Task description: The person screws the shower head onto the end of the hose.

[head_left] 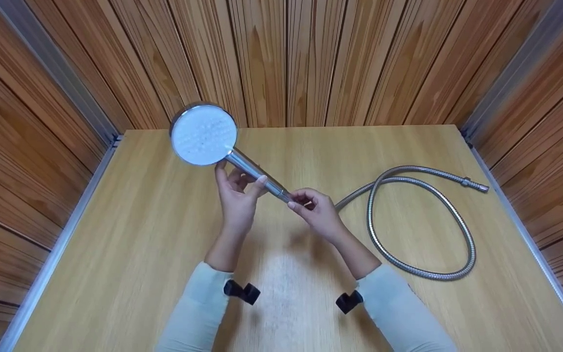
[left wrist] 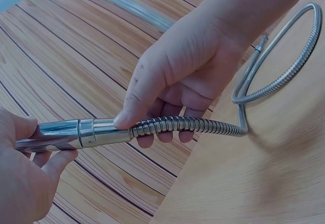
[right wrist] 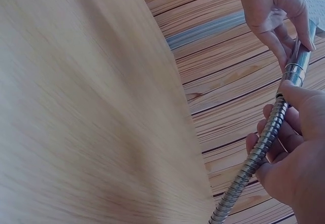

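Observation:
A chrome shower head (head_left: 204, 135) with a round white face is held up over the table, its handle slanting down to the right. My left hand (head_left: 240, 198) grips that handle from below, thumb on top. At the handle's lower end my right hand (head_left: 316, 211) pinches the smooth metal end fitting (left wrist: 112, 131) of a ribbed shower hose (left wrist: 203, 125). In the left wrist view the fitting meets the handle in line, with a thin seam between them. The right fingers (right wrist: 271, 132) also curl under the first ribs of the hose.
The rest of the hose (head_left: 471, 249) lies in a loop on the right of the wooden table (head_left: 115, 244). Its free end (head_left: 477, 186) points to the right edge. Wood-plank walls (head_left: 262, 63) stand at the back and both sides, with metal strips (head_left: 66, 230) along the table's edges.

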Tool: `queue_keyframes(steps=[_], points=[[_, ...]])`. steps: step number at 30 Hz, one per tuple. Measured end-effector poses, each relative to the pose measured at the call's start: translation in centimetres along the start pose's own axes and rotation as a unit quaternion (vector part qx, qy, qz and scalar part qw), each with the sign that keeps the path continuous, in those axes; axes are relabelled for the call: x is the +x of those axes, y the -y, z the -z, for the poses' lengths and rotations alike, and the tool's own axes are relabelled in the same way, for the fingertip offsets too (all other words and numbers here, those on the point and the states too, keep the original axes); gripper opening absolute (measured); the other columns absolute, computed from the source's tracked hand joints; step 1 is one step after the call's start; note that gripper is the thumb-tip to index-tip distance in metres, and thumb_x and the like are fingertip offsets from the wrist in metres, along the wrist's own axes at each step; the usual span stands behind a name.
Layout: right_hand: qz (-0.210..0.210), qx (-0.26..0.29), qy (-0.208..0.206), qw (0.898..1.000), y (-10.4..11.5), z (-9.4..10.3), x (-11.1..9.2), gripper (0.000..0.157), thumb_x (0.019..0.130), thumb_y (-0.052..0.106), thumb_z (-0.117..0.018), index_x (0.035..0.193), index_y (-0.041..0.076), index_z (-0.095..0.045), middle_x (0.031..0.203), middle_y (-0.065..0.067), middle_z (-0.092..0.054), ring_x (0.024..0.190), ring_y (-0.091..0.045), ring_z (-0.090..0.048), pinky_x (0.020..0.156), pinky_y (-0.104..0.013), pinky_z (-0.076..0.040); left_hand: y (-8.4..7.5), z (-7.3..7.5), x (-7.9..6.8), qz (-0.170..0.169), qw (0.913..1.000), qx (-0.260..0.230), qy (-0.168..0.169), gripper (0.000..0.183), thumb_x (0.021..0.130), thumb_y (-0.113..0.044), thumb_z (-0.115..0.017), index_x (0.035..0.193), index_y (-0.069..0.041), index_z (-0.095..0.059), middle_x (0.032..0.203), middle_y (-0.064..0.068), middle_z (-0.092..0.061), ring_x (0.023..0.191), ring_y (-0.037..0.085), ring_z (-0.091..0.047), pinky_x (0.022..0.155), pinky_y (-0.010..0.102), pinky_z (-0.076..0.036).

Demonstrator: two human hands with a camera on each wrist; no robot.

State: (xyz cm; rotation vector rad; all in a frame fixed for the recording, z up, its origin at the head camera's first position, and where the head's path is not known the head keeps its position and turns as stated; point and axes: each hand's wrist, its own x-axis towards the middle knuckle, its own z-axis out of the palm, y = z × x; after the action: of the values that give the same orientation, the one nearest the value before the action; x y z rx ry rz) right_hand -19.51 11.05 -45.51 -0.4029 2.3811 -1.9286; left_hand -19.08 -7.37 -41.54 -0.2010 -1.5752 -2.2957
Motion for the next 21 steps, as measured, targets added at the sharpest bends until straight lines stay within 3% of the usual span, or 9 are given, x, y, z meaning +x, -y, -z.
queue_keyframes(steps=[3, 7, 12, 17, 21], points=[[0.005, 0.000, 0.013, 1.000, 1.0, 0.1, -0.3, 0.029, 0.092, 0.007, -0.067, 0.118, -0.006, -0.063, 0.099, -0.009, -0.064, 0.087, -0.018, -0.055, 0.073, -0.023, -0.049, 0.0, 0.0, 0.0, -0.002, 1.0000, 0.000, 0.000, 0.080, 0.085, 0.007, -0.069, 0.145, -0.015, -0.022, 0.119, 0.018, -0.057, 0.101, 0.030, -0.059, 0.081, 0.047, -0.058], [-0.008, 0.006, 0.011, 1.000, 3.0, 0.1, -0.8, 0.039, 0.085, 0.001, -0.073, 0.120, -0.008, -0.058, 0.096, -0.009, -0.063, 0.083, -0.017, -0.056, 0.071, -0.022, -0.048, 0.0, 0.1, -0.1, -0.001, 1.0000, 0.004, 0.004, 0.080, 0.086, 0.006, -0.069, 0.146, -0.016, -0.022, 0.120, 0.018, -0.056, 0.102, 0.031, -0.058, 0.081, 0.047, -0.058], [-0.013, 0.002, 0.005, 1.000, 3.7, 0.0, -1.1, 0.025, 0.087, 0.000, -0.071, 0.108, -0.005, -0.060, 0.096, -0.008, -0.064, 0.087, -0.018, -0.057, 0.073, -0.024, -0.049, 0.0, 0.2, -0.1, -0.003, 1.0000, 0.002, 0.006, 0.080, 0.086, 0.005, -0.070, 0.146, -0.018, -0.022, 0.119, 0.018, -0.056, 0.102, 0.032, -0.058, 0.082, 0.047, -0.058], [-0.001, -0.008, 0.019, 1.000, 0.9, 0.2, -0.4, 0.025, 0.093, 0.013, -0.067, 0.114, 0.000, -0.065, 0.101, -0.007, -0.063, 0.092, -0.021, -0.056, 0.078, -0.029, -0.050, 0.0, 0.3, -0.2, 0.002, 1.0000, 0.006, 0.003, 0.079, 0.087, 0.002, -0.071, 0.146, -0.019, -0.023, 0.118, 0.017, -0.057, 0.102, 0.033, -0.058, 0.082, 0.046, -0.058], [0.003, 0.000, 0.006, 1.000, -0.2, 0.2, 0.0, 0.033, 0.086, 0.013, -0.075, 0.114, 0.002, -0.063, 0.097, -0.007, -0.064, 0.088, -0.021, -0.057, 0.074, -0.028, -0.050, 0.1, 0.2, -0.2, 0.004, 0.9999, 0.010, 0.003, 0.079, 0.087, 0.002, -0.070, 0.146, -0.018, -0.023, 0.120, 0.019, -0.056, 0.102, 0.032, -0.058, 0.082, 0.046, -0.058]])
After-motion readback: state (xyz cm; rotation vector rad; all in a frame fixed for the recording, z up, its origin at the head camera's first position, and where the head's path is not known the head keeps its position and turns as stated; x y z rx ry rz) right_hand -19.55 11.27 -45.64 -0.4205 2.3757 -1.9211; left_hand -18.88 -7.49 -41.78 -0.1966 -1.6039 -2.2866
